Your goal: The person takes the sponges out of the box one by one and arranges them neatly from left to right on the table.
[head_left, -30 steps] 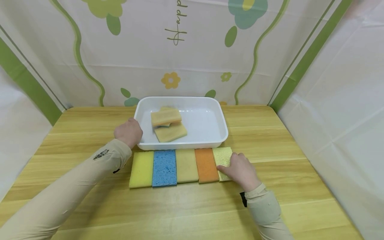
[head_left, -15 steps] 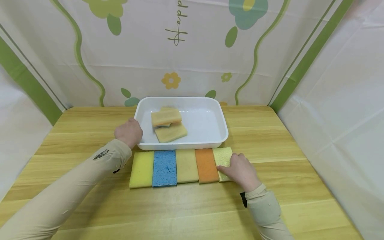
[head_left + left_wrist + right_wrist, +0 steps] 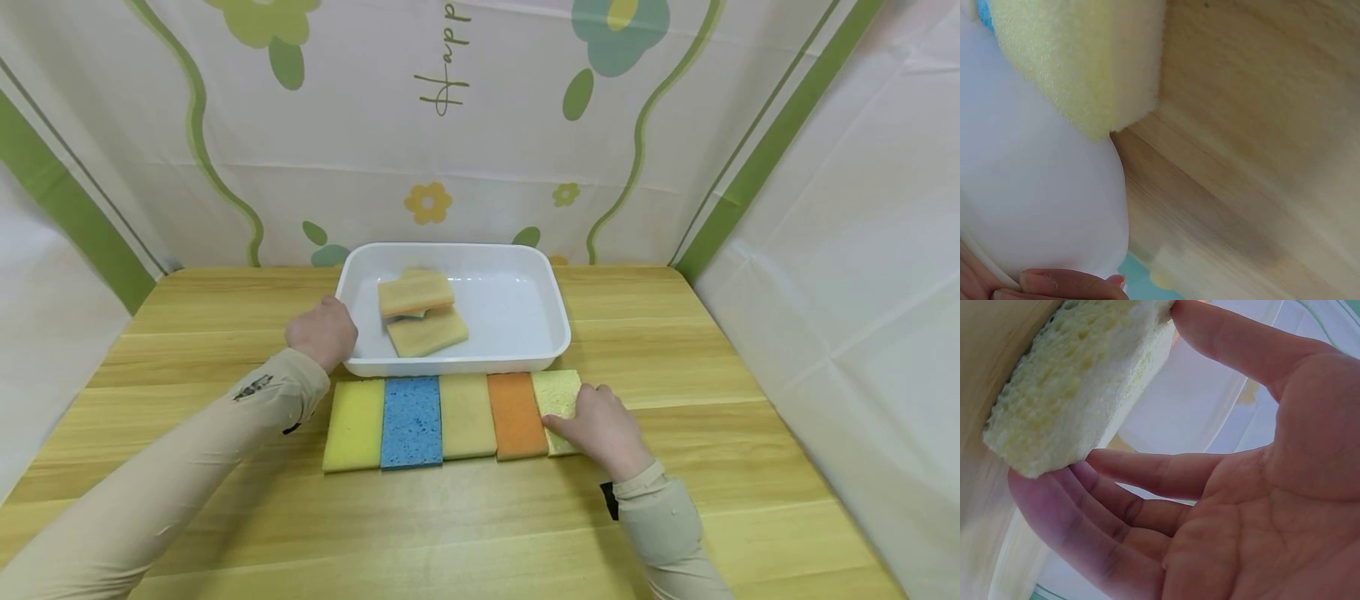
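In the head view, five sponges lie side by side: yellow [image 3: 356, 425], blue [image 3: 412, 422], beige [image 3: 468, 416], orange [image 3: 518, 415] and pale yellow [image 3: 557, 392]. My right hand [image 3: 609, 432] is at the right end, its thumb and fingers around the pale yellow sponge; the right wrist view shows them against that sponge's [image 3: 1066, 394] edges. With curled fingers my left hand [image 3: 322, 332] grips the left rim of the white tray [image 3: 450, 365]. The left wrist view shows those fingers [image 3: 1072, 284] on the tray wall [image 3: 1054, 187], below the yellow sponge [image 3: 1060, 56].
Inside the tray's left half lies a loose pile of sponges, with a beige one [image 3: 415, 292] on top and another [image 3: 427, 332] in front. The tray stands near the back edge of the wooden table [image 3: 465, 533], before a patterned cloth [image 3: 360, 125]. White cloth hangs at both sides.
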The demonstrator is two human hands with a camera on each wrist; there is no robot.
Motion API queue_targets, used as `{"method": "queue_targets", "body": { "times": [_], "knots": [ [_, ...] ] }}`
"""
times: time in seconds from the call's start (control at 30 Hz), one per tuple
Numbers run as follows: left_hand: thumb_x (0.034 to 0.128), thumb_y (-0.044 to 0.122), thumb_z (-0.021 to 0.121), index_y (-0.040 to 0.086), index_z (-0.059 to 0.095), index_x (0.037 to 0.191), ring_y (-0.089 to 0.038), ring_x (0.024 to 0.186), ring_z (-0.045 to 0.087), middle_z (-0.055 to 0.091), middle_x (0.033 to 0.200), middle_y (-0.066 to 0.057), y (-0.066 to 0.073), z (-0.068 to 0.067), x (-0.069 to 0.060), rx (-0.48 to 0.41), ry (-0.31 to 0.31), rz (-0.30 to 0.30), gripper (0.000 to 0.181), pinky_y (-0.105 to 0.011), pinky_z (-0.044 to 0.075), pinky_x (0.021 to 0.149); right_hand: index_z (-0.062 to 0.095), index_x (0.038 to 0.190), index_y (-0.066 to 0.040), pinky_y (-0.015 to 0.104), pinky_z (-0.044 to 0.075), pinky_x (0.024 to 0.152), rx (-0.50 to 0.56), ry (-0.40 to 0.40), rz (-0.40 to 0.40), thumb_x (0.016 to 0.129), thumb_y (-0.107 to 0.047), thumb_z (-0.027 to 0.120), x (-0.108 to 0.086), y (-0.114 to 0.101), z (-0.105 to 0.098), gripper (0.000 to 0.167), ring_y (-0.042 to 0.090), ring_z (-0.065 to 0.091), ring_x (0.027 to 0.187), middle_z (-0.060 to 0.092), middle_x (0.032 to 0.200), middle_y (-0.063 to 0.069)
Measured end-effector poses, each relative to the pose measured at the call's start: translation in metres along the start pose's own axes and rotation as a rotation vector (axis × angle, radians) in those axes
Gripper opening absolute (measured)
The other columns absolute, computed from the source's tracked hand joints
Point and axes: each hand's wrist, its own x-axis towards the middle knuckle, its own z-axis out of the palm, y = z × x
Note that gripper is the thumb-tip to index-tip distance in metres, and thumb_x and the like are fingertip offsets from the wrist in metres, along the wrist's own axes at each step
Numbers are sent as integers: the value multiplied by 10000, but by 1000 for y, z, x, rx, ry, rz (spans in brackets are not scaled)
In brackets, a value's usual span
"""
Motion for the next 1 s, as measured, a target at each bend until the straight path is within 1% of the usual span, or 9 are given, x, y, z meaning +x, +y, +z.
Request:
{"method": "queue_targets", "body": {
  "times": [0.1,0.17,0.27,0.33,0.37,0.43,0.57,0.73,1.0],
  "knots": [
    [993,145,325,-142,408,1053,-276,554,566,553,690,-185,0,0,0,4,-3,-5,304,-383,455,470,523,758,-20,327,379,497,25,-11,-4,847,-438,741,0,1,-1,480,212,456,608,519,736,136],
    [995,145,324,-148,410,1059,-275,552,564,552,691,-186,1,0,0,5,-6,-2,311,-380,454,468,550,816,22,350,408,528,31,-16,-4,861,-452,725,0,3,-2,507,229,482,634,527,739,135],
    [997,146,323,-147,407,1062,-273,550,563,552,690,-186,1,0,0,7,-8,-1,312,-375,454,467,575,1007,114,443,484,658,16,13,-19,880,-478,693,0,5,-4,616,327,559,813,582,903,225],
    [998,144,322,-151,405,1065,-275,550,563,553,692,-189,1,-1,0,5,-10,1,314,-376,453,469,561,1120,153,503,489,741,11,43,-28,891,-483,676,0,5,-4,686,383,557,941,582,1021,274],
    [998,144,321,-152,404,1066,-275,551,563,553,693,-190,1,-1,0,4,-12,1,315,-376,453,470,553,1160,163,528,485,774,10,61,-33,896,-482,670,0,5,-5,707,409,549,993,578,1067,294],
    [999,147,323,-150,401,1073,-276,554,564,554,697,-190,1,-1,0,3,-14,-1,316,-375,453,474,551,1197,163,552,478,793,12,93,-38,899,-471,669,0,4,-5,711,434,533,1027,568,1100,302],
    [999,149,327,-163,401,1098,-276,557,564,554,701,-190,1,-2,0,2,-15,0,335,-375,453,476,559,1220,150,553,494,748,10,125,-39,901,-452,673,-1,3,-6,691,430,531,990,546,1096,296],
    [997,144,326,-171,402,1108,-275,559,565,553,702,-190,0,-2,-1,3,-17,-2,342,-376,455,475,556,1231,155,531,504,733,39,126,-53,911,-414,675,-1,2,-6,664,406,532,968,532,1099,298],
    [1001,148,325,-157,407,1105,-268,562,564,551,709,-182,2,-4,-1,-8,-22,-13,332,-369,458,476,559,1226,153,533,469,848,83,164,-127,929,-337,668,1,-2,-8,583,421,517,1065,530,1174,307]
  ]
}}
